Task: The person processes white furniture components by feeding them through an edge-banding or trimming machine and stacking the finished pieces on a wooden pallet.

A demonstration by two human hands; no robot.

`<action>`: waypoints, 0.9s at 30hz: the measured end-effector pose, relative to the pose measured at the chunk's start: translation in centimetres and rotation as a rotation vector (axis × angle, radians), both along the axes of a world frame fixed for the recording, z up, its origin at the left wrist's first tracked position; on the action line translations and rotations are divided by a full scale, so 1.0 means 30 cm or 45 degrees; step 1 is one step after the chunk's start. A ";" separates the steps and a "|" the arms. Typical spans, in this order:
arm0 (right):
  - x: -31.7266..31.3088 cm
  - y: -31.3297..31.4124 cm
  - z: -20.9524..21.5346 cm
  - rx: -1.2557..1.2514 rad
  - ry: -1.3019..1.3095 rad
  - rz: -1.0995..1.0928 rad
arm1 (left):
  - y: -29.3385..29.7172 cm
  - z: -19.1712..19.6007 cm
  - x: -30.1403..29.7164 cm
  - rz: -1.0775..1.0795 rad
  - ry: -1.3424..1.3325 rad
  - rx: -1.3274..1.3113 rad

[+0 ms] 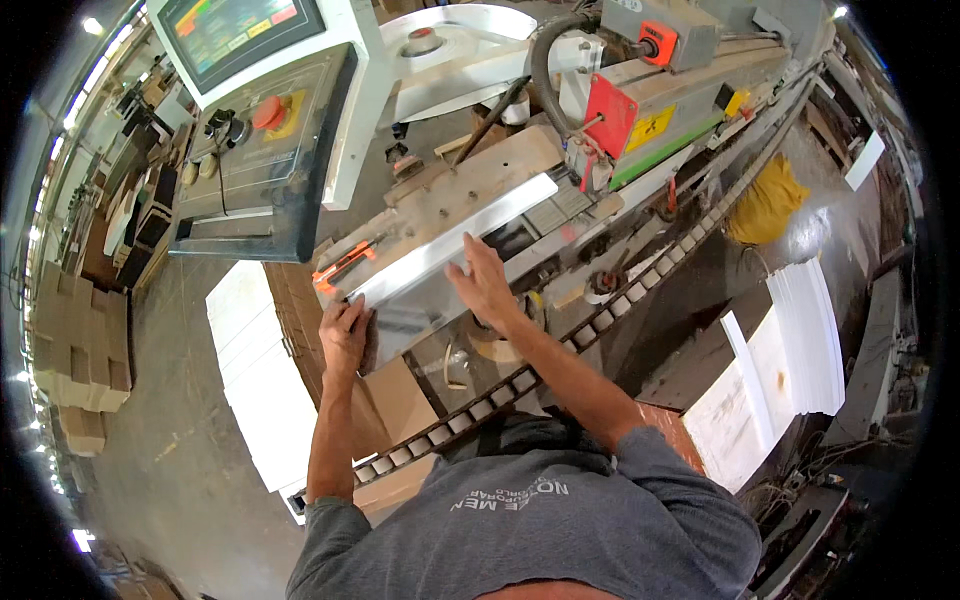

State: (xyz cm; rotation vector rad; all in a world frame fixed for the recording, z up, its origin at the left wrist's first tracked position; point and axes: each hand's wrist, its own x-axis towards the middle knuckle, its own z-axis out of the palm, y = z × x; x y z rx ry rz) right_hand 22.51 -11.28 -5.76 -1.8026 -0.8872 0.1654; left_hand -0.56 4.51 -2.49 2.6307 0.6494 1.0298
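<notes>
The person's grey-sleeved arms are reaching out over the roller track point(470, 405), and both hands are steadying a long white panel point(455, 240) on the edge-banding machine's infeed. The left hand point(343, 335) is curling around the panel's near end; the right hand point(487, 285) is lying flat and spread against its long edge. To feed it well, the person is likely needing even pressure toward the guide beyond the fingers, keeping fingertips clear of the red-guarded unit point(612, 112) farther along.

Panel point(450, 245) on machine bed point(480, 170)
</notes>
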 end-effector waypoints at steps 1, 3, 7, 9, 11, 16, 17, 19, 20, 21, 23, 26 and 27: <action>0.023 -0.003 0.029 -0.016 0.066 0.090 | 0.000 0.006 0.011 -0.014 0.028 0.019; 0.063 -0.007 0.061 -0.037 0.146 0.165 | -0.007 0.015 0.060 -0.040 0.025 0.030; 0.132 -0.013 0.038 -0.017 -0.052 -0.027 | -0.038 -0.010 0.158 -0.034 -0.039 0.023; 0.184 -0.037 0.077 -0.087 -0.108 -0.063 | -0.065 -0.006 0.216 -0.012 -0.066 0.087; 0.252 -0.047 0.055 -0.074 -0.120 -0.075 | -0.084 -0.007 0.274 -0.026 -0.024 0.054; 0.400 -0.099 0.019 -0.055 -0.285 -0.226 | -0.160 -0.015 0.469 -0.026 -0.027 0.068; 0.419 -0.123 0.027 -0.088 -0.286 -0.279 | -0.171 -0.021 0.501 0.000 0.088 -0.045; 0.442 -0.175 0.069 -0.023 -0.254 -0.200 | -0.199 -0.020 0.554 -0.011 0.062 -0.028; 0.453 -0.210 0.093 0.042 -0.237 -0.128 | -0.212 -0.022 0.590 -0.028 0.021 -0.012; 0.418 -0.248 0.108 0.059 -0.145 -0.128 | -0.223 -0.034 0.622 -0.028 -0.034 0.018; 0.364 -0.370 0.138 0.123 -0.054 -0.073 | -0.243 -0.047 0.695 -0.025 -0.012 -0.017; 0.354 -0.631 0.156 0.213 -0.111 -0.130 | -0.260 -0.053 0.805 -0.148 -0.037 0.031; 0.362 -0.737 0.135 0.207 -0.236 -0.224 | -0.250 -0.074 0.830 -0.115 -0.044 0.039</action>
